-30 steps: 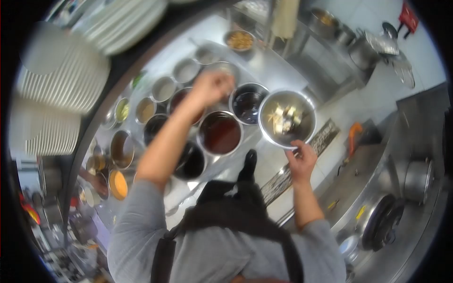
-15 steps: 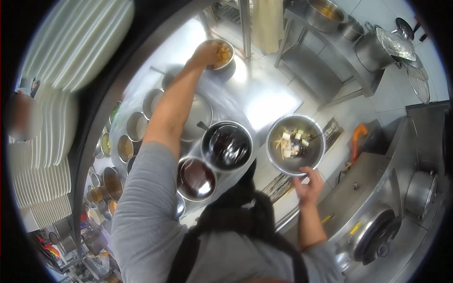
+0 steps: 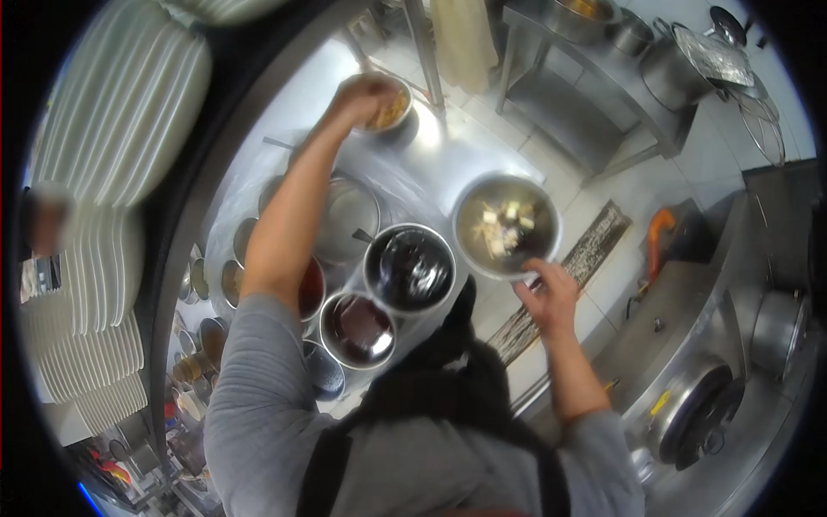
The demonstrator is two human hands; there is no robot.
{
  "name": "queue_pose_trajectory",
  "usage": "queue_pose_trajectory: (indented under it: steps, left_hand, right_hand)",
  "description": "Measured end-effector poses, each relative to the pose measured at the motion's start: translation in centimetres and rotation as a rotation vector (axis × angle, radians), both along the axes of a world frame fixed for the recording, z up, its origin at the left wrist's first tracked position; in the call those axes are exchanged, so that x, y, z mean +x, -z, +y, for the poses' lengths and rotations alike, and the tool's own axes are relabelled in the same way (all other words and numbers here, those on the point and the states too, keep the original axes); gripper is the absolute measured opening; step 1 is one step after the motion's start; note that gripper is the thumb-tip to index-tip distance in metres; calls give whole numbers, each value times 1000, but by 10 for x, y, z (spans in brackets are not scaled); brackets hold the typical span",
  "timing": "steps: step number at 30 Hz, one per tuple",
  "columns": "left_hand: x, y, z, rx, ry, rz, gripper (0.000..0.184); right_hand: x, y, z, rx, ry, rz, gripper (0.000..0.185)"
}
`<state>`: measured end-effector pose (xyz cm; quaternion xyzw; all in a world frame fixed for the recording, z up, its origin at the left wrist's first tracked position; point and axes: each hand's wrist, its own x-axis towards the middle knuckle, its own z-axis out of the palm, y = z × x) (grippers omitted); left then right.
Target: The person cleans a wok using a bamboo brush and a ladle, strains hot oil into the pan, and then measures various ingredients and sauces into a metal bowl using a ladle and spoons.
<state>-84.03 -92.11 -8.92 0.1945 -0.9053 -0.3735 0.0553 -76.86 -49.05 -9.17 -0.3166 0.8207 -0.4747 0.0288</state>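
My left hand (image 3: 362, 99) is curled down over a small metal bowl (image 3: 403, 122) of yellow chunks (image 3: 392, 112). Its fingertips are blurred and partly hidden, so I cannot see what lies between them. With my right hand (image 3: 551, 293) I grip the near rim of a large steel mixing bowl (image 3: 551, 237), thumb and fingers pinching the edge. Inside that bowl are white cubes (image 3: 512, 210), pale strips (image 3: 495, 241) and something dark. It is held level near the counter's right edge.
A pot of dark liquid (image 3: 409, 267) with a spoon and a pot of reddish-brown sauce (image 3: 357, 327) stand on the counter (image 3: 431, 172). Several containers line its left. Stacked white plates (image 3: 95, 362) fill the far left. A stove (image 3: 689, 405) and steel table (image 3: 560, 121) lie right.
The mixing bowl, held in my right hand, has moved left over the counter's edge. My left hand stays at the bowl of yellow chunks. The whole view has shifted slightly.
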Motion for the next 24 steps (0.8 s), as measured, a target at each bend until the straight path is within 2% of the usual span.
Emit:
queue_pose_trajectory:
  steps: [1, 3, 4, 6, 11, 13, 14, 15, 16, 17, 18, 20, 21, 24]
  left_hand:
    - [18, -25, 36, 264, 82, 43, 15]
    - [47, -40, 84, 189, 331, 119, 13]
    - [71, -69, 119, 127, 510, 143, 14]
    - [100, -70, 156, -90, 831, 342, 19]
    - [163, -103, 177, 18, 710, 450, 19]
    - [198, -110, 193, 72, 523, 327, 19]
    - [216, -100, 203, -1, 536, 352, 23]
    - [232, -98, 216, -144, 575, 190, 31]
    - [251, -100, 229, -142, 610, 37, 37]
    - [267, -93, 238, -160, 698, -73, 41]
    - [280, -94, 249, -120, 826, -207, 36]
    - [305, -67, 265, 151, 932, -142, 29]
    - [322, -63, 270, 170, 947, -49, 26]
    - [367, -50, 282, 291, 903, 10, 19]
  right_hand:
    - [1, -1, -4, -5, -19, -2, 25]
    - [8, -6, -9, -3, -39, -8, 25]
    - [14, -9, -10, -3, -51, -33, 24]
    - [32, -19, -9, -25, -55, -36, 24]
    - [111, -38, 28, 26, 0, 10, 23]
    - [158, -34, 52, 26, 109, -21, 23]
    - [184, -30, 63, -22, 152, -17, 23]
    - [211, -27, 73, -66, 194, -17, 23]
    - [241, -27, 84, -43, 158, -28, 23]
    - [269, -28, 96, 10, 226, -1, 23]
    - [290, -29, 106, 50, 306, 44, 22]
    - [334, -30, 114, -28, 355, -13, 23]
    - [353, -32, 119, -34, 382, -37, 23]
    - [397, -33, 125, -62, 387, -107, 26]
